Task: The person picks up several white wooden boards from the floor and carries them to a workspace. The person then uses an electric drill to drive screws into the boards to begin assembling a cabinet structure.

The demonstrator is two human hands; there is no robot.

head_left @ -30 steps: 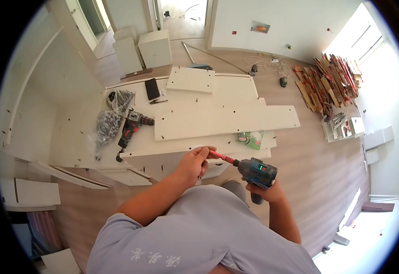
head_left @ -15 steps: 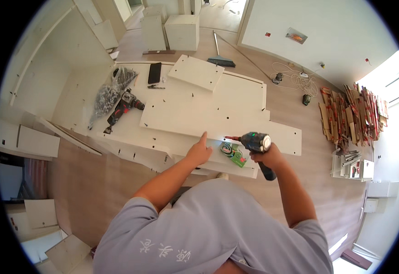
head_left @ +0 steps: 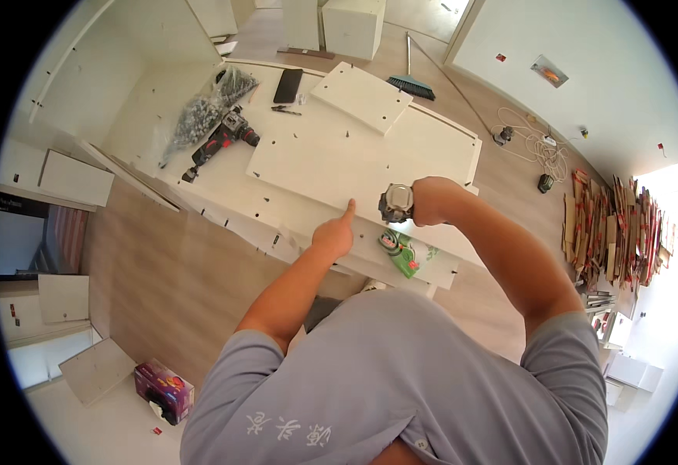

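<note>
The right hand (head_left: 434,200) grips the driver (head_left: 397,203), back end up, above the near part of the long board (head_left: 300,172); its bit is hidden, so whether it touches the board cannot be told. The left hand (head_left: 335,235) reaches in just to the left, index finger stretched toward the board's near edge and the other fingers curled; I cannot tell whether the fingertip touches or whether the curled fingers hold anything. The long board lies on a large white panel (head_left: 221,184), with the small board (head_left: 360,97) beyond it, dark fasteners standing up from it. Left of the small board lies the phone (head_left: 288,85). The black-and-red drill (head_left: 226,139) rests beside the long board's left end, next to the clear bag (head_left: 195,120) of small parts. The green packet (head_left: 402,254) lies near both hands, toward the body. On the floor are the broom (head_left: 412,87) at the far side, the cardboard (head_left: 610,232) at the right, and the purple box (head_left: 164,391) at the lower left.
</note>
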